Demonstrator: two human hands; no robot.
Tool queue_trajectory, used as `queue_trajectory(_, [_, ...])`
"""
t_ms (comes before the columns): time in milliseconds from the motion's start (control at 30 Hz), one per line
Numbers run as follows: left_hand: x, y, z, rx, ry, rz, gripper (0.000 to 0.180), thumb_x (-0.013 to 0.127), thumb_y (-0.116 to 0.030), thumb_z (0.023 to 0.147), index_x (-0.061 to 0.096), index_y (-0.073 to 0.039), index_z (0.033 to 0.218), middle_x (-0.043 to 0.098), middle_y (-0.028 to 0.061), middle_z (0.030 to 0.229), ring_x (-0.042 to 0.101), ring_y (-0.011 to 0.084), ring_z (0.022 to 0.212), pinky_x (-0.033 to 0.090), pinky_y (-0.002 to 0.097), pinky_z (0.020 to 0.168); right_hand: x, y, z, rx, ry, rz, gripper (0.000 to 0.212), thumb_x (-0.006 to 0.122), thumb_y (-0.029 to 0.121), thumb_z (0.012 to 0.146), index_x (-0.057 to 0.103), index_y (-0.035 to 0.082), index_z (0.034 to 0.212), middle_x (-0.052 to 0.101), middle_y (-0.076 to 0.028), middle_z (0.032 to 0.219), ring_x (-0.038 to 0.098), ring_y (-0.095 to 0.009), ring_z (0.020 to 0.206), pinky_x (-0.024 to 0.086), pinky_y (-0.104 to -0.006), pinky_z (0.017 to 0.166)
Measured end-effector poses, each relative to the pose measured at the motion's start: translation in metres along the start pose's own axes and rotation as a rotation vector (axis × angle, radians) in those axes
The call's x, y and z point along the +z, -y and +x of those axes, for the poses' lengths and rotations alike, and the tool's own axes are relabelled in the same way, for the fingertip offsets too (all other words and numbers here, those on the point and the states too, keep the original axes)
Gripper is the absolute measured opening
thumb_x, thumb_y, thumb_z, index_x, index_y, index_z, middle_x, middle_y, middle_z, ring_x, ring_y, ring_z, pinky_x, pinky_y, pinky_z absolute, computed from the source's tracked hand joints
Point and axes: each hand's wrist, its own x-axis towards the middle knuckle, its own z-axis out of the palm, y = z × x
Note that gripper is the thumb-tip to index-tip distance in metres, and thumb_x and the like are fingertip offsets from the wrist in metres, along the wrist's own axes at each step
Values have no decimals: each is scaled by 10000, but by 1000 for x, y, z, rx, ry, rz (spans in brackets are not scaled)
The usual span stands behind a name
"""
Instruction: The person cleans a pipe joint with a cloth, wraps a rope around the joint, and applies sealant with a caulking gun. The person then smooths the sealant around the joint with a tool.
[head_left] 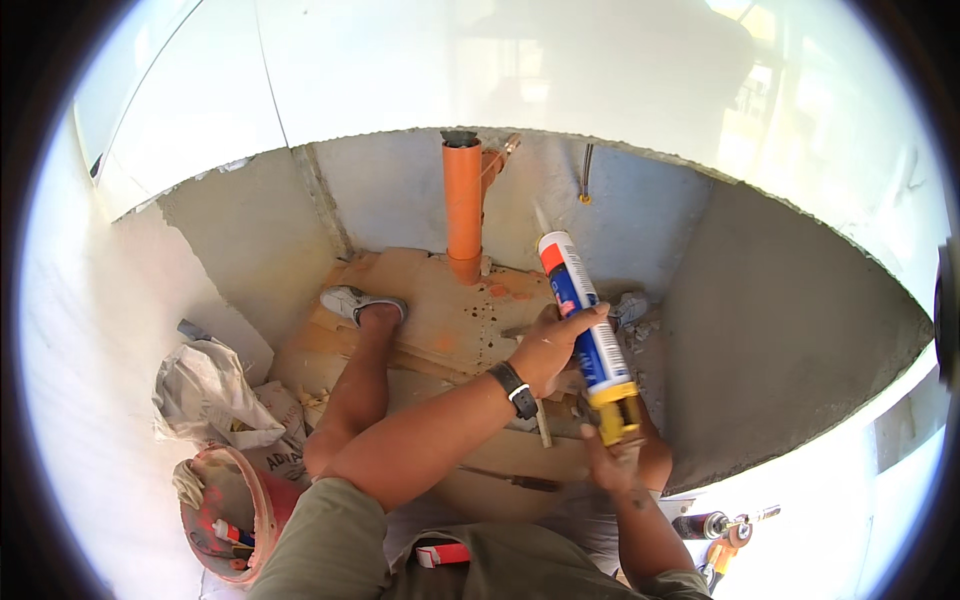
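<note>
Sealant tube point(583, 318) sits at picture centre in a yellow caulking gun point(617, 410), nozzle aimed to 11 o'clock. Left hand point(553, 345) wraps fingers around the tube, steadying it; right hand point(612, 462) grips the gun handle at 5 o'clock. Orange pipe point(462, 200) stands at 12, bucket point(232, 515) at 8.
</note>
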Motion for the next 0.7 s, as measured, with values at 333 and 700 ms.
queue_trajectory(333, [46, -19, -5, 184, 94, 10, 374, 782, -286, 861, 505, -95, 1024, 622, 27, 955, 671, 144, 909, 604, 388, 779, -41, -2, -22, 245, -32, 1233, 310, 598, 287, 944, 536, 20, 1088, 589, -158, 884, 608, -309, 838, 520, -517, 812])
queue_trajectory(700, [46, -58, 29, 263, 96, -76, 363, 698, -327, 921, 499, -90, 1110, 628, 62, 1028, 680, 202, 927, 600, 455, 811, -68, 55, 36, 68, -85, 935, 301, 512, 303, 998, 516, 21, 1105, 597, -159, 859, 622, -293, 783, 538, -476, 772])
